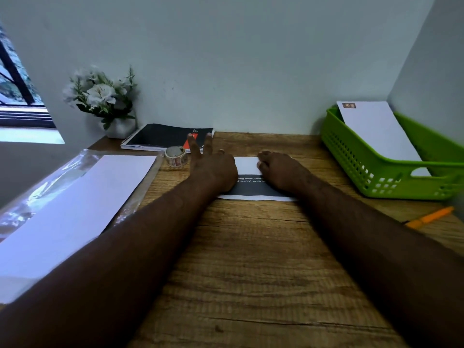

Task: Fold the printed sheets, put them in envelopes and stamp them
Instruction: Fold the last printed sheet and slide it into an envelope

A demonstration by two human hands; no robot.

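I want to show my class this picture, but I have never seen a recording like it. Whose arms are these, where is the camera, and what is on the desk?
There is one picture, taken by a camera worn on a person's head, looking down along their own arms. No machine is involved. The left hand and right hand both press on a printed sheet lying on the wooden desk, apparently folding it. Neither hand lifts anything. Beside the left hand sits a roll of stamps. Further left lie white envelopes on a clear wrapper. On the right, a green basket holds a stamped envelope. A notebook, a flower pot and an orange pen are also there.
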